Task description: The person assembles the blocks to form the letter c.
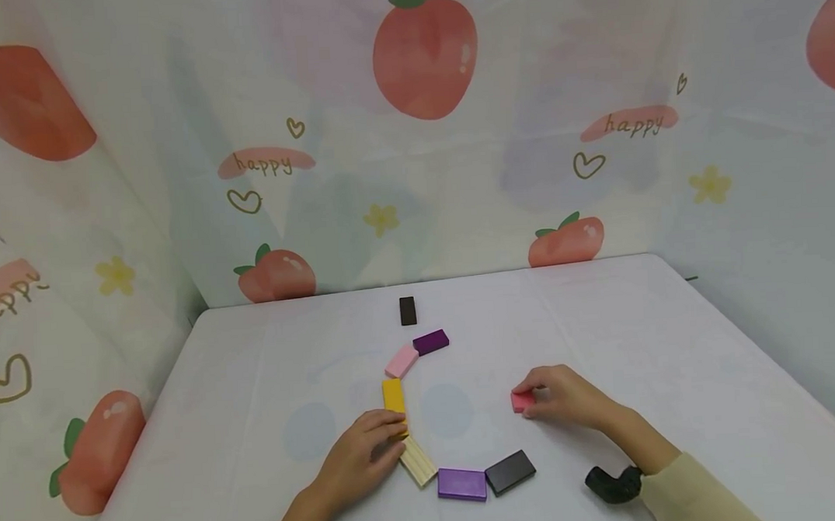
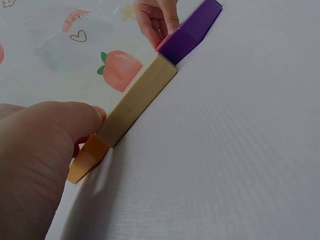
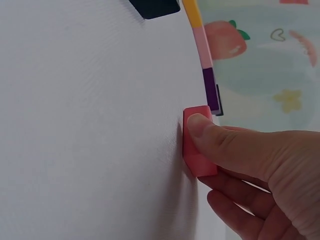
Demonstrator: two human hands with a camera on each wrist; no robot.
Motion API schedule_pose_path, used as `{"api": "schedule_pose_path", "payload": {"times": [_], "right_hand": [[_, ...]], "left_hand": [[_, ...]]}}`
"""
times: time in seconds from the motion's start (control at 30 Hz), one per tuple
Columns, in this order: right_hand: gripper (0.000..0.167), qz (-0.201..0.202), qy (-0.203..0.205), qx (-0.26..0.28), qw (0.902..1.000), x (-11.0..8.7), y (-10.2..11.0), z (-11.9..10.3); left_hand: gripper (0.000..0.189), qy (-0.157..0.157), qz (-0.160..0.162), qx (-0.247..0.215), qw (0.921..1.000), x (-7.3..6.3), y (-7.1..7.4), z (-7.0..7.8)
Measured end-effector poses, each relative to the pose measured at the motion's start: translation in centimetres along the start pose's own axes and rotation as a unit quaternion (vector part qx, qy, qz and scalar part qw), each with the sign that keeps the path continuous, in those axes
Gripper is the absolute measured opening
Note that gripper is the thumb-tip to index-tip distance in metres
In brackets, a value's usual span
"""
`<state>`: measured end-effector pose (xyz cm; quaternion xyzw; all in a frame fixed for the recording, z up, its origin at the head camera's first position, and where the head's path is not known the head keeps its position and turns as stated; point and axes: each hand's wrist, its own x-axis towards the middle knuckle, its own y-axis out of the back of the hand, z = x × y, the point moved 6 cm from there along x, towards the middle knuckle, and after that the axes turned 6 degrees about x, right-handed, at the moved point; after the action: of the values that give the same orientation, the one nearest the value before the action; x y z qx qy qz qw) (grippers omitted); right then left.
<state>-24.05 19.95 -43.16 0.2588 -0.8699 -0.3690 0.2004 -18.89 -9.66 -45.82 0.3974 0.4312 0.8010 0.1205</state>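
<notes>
My right hand (image 1: 559,396) pinches a coral-pink block (image 3: 197,145) between thumb and fingers, low at the table surface. In the right wrist view the thumb lies flat on its face. My left hand (image 1: 362,459) rests at the row of blocks, its relaxed fingers over the yellow block (image 1: 393,396) and its thumb beside the end of the plain wooden block (image 1: 418,462). From there the curved row runs to a purple block (image 1: 462,484) and a black block (image 1: 511,472). Beyond the yellow one lie a light pink block (image 1: 402,361) and a dark purple block (image 1: 431,341).
A dark brown block (image 1: 408,311) lies apart near the back edge of the white table (image 1: 267,352). A black curved object (image 1: 613,485) sits by the right wrist. A fruit-printed cloth (image 1: 442,182) hangs behind and at the sides.
</notes>
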Motion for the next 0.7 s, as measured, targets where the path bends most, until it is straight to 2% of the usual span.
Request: {"api": "schedule_pose_path", "payload": {"times": [0.17,0.4,0.7], "right_hand": [[0.027,-0.01,-0.014,0.004,0.9998,-0.6,-0.1,-0.3],[0.032,-0.03,-0.055,0.005,0.998,-1.1,-0.3,-0.5],[0.03,-0.047,-0.047,0.003,0.9978,-1.4,-0.4,-1.2]], "left_hand": [[0.023,0.008,-0.002,-0.001,1.0,0.0,0.0,0.0],[0.023,0.018,-0.002,0.0,0.9998,0.0,0.0,-0.1],[0.023,0.015,0.001,-0.002,0.9999,0.0,0.0,0.0]]}}
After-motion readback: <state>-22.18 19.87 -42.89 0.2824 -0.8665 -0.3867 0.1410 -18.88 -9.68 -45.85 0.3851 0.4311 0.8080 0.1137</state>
